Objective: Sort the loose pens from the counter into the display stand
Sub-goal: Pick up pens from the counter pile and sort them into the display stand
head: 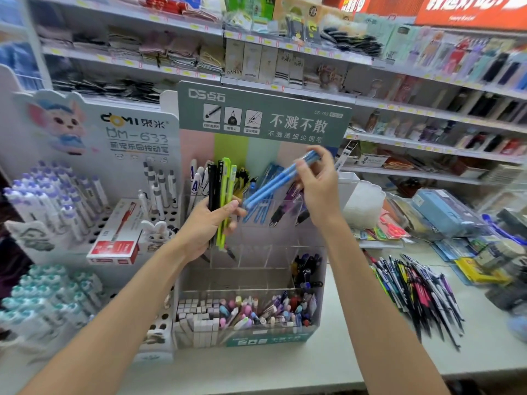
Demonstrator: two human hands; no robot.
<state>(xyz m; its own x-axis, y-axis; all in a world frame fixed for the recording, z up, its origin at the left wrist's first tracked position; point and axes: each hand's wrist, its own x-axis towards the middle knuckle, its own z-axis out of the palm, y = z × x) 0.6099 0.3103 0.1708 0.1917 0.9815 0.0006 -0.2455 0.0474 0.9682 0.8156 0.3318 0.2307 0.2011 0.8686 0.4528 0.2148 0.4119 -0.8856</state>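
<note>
Now: right grip (pixel 319 192) pinches a few blue pens (pixel 281 181) near their upper ends, thumb and fingertips curled round the barrels. The bundle slants down and to the left, its lower ends above the top tier of the display stand (pixel 265 115). Left grip (pixel 208 223) is closed round a handful of black and green pens (pixel 221 192), held upright at mid-barrel in front of the stand's upper left compartments. Handling, judged: the pens look light, stiff and smooth-sided, so a bundle can fan out or slip if pinched at one end. A hold nearer mid-barrel should keep them parallel for dropping tip-down into a cell. Containers: the stand has clear tiered cells. The top tier holds blue pens and dark pens leaning at angles. In the middle tier, the right cell holds dark pens (pixel 308 269) and the other cells look largely bare. The bottom tier holds pastel-capped pens (pixel 256 312), with pale square-capped ones (pixel 196 317) at its left. The stand sits at the back of the desk (pixel 285 363), about midway along. The loose pens (pixel 419 289) lie in a heap toward the right edge of the desk, well apart from both grips, so much sorting looks left to do.
</note>
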